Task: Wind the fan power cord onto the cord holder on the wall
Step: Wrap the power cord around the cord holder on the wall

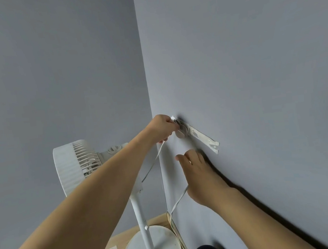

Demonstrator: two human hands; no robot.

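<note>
Left hand (pixel 164 127) clamps fingers on white power cord (pixel 153 163) at cord holder (pixel 181 130) on grey wall (pixel 255 71), several turns already wrapped round holder. Right hand (pixel 198 174) just below, fingers loosely curled; cord trails from under palm toward floor, grip there cannot be told. White pedestal fan (pixel 77 166) stands in corner, round base (pixel 151 248) on wooden floor (pixel 119 241).

left hand (pixel 164 127) curled, right hand (pixel 198 174) curled
</note>
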